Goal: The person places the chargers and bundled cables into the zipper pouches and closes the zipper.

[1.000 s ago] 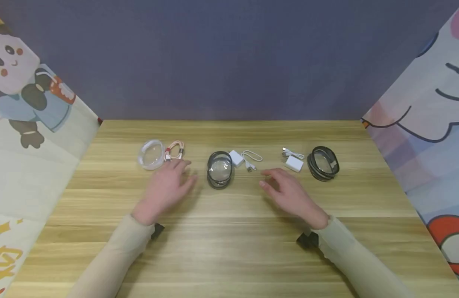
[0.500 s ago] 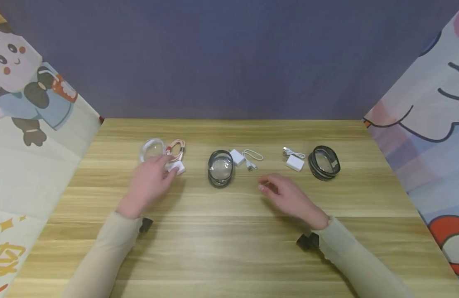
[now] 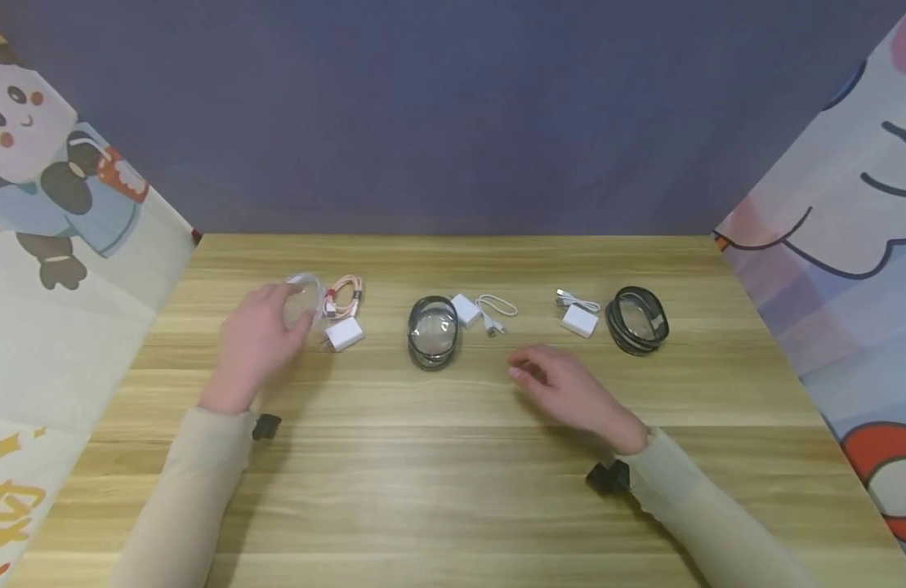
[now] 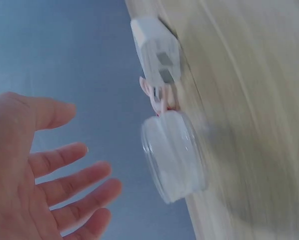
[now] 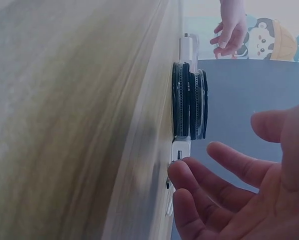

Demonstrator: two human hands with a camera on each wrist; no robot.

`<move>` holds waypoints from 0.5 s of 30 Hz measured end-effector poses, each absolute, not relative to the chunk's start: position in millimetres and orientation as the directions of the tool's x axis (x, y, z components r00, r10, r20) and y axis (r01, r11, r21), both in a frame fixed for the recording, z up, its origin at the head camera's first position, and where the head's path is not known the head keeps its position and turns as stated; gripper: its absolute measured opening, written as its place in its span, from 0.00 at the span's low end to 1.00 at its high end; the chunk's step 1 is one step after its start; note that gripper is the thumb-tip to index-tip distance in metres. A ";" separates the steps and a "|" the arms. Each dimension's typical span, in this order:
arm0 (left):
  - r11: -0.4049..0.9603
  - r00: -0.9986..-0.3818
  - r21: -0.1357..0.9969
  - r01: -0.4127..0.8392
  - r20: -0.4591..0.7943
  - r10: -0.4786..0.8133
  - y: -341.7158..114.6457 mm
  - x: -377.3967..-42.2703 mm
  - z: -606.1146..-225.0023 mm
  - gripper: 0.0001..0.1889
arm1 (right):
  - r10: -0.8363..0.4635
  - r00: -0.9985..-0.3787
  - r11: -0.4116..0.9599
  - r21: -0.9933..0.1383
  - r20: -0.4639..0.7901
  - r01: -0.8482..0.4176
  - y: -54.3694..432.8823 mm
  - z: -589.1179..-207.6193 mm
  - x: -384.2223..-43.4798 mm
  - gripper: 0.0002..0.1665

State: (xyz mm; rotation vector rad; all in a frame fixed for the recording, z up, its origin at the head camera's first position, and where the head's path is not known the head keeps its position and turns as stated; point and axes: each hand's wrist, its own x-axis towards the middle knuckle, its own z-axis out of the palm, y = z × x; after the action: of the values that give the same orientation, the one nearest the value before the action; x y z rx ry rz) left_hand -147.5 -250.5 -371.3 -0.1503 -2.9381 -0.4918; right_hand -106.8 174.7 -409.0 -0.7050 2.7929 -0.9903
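Note:
My left hand [image 3: 257, 335] hovers by the small round clear case [image 3: 317, 296] with a whitish rim, partly covering it in the head view. In the left wrist view its fingers are loosely spread and apart from the case. Beside that case lie a pink charging cable [image 3: 347, 296] and a white charger plug [image 3: 344, 334]. Over the table, my right hand [image 3: 563, 388] hangs with relaxed fingers and holds nothing. Nearest to it are a white USB cable [image 3: 494, 314], a white charger plug [image 3: 465, 311] and a black-rimmed clear zip case [image 3: 433, 361].
Farther right on the wooden table [image 3: 438, 490] lie another white charger plug [image 3: 580, 321], a coiled white cable [image 3: 581, 303] and a second black-rimmed case [image 3: 620, 333]. A dark blue panel [image 3: 453, 122] rises behind the table, and printed cloths hang at both sides.
My left hand has moved left, from over the pink cable to the clear case, uncovering the white charger plug. My right hand has stayed nearly in place, its fingers drawn in slightly.

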 end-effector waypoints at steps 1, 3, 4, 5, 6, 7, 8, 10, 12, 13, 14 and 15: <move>0.942 -0.982 0.312 0.123 0.174 0.070 -252.0 -148.5 -371.2 0.27 | -0.455 -0.889 0.685 -0.614 0.058 -0.391 174.4 -408.9 -106.8 0.20; 0.943 -0.983 0.309 0.120 0.169 0.070 -254.4 -151.0 -372.4 0.28 | -0.453 -0.890 0.692 -0.609 0.051 -0.387 174.2 -408.8 -106.8 0.19; 0.944 -0.984 0.308 0.120 0.166 0.070 -255.5 -152.3 -373.4 0.28 | -0.451 -0.891 0.695 -0.608 0.048 -0.384 174.1 -408.6 -107.0 0.19; 0.944 -0.985 0.310 0.116 0.160 0.068 -256.5 -153.4 -374.6 0.28 | -0.449 -0.892 0.696 -0.608 0.044 -0.381 173.9 -408.3 -107.1 0.19; 0.943 -0.986 0.313 0.113 0.153 0.067 -257.4 -154.6 -375.9 0.29 | -0.448 -0.893 0.698 -0.608 0.041 -0.378 173.6 -408.0 -107.4 0.19; 0.943 -0.987 0.314 0.110 0.148 0.066 -258.1 -155.7 -377.0 0.29 | -0.449 -0.893 0.697 -0.609 0.042 -0.379 173.3 -407.7 -107.7 0.19; 0.942 -0.988 0.318 0.107 0.141 0.064 -258.8 -156.8 -378.3 0.30 | -0.450 -0.892 0.695 -0.609 0.044 -0.381 172.8 -407.4 -108.1 0.19; 0.942 -0.990 0.320 0.100 0.131 0.060 -260.2 -158.9 -380.3 0.30 | -0.454 -0.890 0.688 -0.614 0.050 -0.386 171.5 -406.5 -108.9 0.19; 0.942 -0.991 0.324 0.094 0.120 0.058 -261.1 -161.1 -382.0 0.31 | -0.452 -0.890 0.681 -0.621 0.058 -0.387 169.8 -405.9 -110.0 0.20; 0.941 -0.992 0.325 0.090 0.112 0.056 -261.5 -162.1 -382.7 0.31 | -0.453 -0.889 0.675 -0.628 0.063 -0.388 168.7 -405.4 -110.6 0.20; 0.941 -0.993 0.328 0.086 0.105 0.054 -261.9 -163.1 -383.4 0.32 | -0.454 -0.889 0.668 -0.635 0.065 -0.388 167.4 -404.6 -111.1 0.20; 0.941 -0.994 0.329 0.082 0.099 0.052 -262.2 -163.9 -383.8 0.32 | -0.453 -0.889 0.660 -0.645 0.067 -0.385 166.0 -403.8 -111.6 0.19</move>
State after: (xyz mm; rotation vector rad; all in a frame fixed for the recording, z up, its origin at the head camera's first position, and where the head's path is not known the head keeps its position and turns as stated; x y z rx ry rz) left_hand -163.9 -262.2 -383.8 -0.1040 -3.0072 -0.5156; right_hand -111.6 166.0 -403.8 -0.7014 2.7708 -1.0406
